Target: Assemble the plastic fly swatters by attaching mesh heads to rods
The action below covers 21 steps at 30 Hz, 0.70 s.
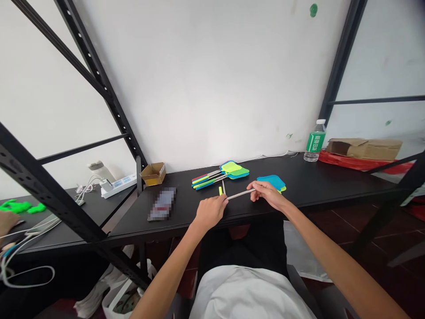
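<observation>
A thin metal rod (239, 194) runs between my two hands above the front of the black table. My left hand (211, 212) is closed round its left end, and whatever part lies inside the fist is hidden. The right end is pinched in the fingers of my right hand (265, 193). Just beyond my left hand is a short yellow handle (220, 190), with another thin rod beside it. Blue fly swatter heads (272, 180), with a yellow-green edge beneath, lie behind my right hand. Farther back rests a pile of colourful fly swatters (215, 176), handles pointing left.
On the black table (186, 195) are a blurred flat object (162, 204) and a small open cardboard box (153, 174) at left. A water bottle (315, 141) and a cardboard box (365, 148) on red plastic stand at right. Black shelf posts flank me; another person's hand (7, 221) shows far left.
</observation>
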Tool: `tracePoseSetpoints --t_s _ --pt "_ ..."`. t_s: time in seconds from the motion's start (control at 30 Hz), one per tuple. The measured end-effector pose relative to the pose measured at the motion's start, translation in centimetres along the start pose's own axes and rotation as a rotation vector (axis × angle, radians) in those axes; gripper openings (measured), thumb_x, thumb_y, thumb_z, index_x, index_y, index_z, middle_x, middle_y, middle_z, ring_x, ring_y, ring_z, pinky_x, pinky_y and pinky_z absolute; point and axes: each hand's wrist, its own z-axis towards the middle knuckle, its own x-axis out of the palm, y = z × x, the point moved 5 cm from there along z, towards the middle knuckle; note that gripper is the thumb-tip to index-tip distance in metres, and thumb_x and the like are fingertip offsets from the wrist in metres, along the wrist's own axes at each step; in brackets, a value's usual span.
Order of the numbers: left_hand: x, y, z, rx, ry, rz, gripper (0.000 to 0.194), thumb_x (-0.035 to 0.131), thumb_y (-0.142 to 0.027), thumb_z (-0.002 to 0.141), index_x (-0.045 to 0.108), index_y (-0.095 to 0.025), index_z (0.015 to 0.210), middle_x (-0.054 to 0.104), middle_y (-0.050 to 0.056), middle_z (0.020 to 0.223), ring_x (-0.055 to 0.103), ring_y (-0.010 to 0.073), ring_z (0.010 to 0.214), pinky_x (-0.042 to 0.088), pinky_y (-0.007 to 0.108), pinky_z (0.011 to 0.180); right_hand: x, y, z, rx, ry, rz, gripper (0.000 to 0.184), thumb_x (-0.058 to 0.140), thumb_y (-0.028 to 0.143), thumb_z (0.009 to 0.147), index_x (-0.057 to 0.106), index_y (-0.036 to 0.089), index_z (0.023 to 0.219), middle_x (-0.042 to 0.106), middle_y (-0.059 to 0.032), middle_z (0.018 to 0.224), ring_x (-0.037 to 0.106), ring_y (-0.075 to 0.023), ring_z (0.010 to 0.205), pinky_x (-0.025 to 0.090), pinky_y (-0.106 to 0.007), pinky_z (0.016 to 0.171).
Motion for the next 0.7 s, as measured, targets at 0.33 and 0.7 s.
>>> tracePoseSetpoints --t_s 0.33,0.7 --pt "0.43 -1.15 1.18 0.038 -0.031 0.002 0.033 0.029 -0.043 0.102 0.055 -0.025 0.108 0.071 0.003 0.091 0.067 0.0221 0.083 0.039 0.027 0.066 -0.75 -0.89 0.51 0.034 -0.147 0.050 0.030 0.061 0.046 0.086 0.066 0.017 0.093 0.067 -0.0042 0.062 0.061 -0.0154 0.058 0.042 -0.026 0.056" --pt "0.59 -0.94 0.65 -0.032 -0.018 0.031 0.042 0.024 -0.048 0.103 0.059 -0.024 0.101 0.071 0.005 0.090 0.068 0.0226 0.084 0.039 0.027 0.066 -0.12 -0.71 0.55 0.025 -0.143 -0.069 0.032 0.059 0.048 0.087 0.066 0.017 0.091 0.068 -0.0054 0.063 0.063 -0.0164 0.059 0.045 -0.027 0.057"
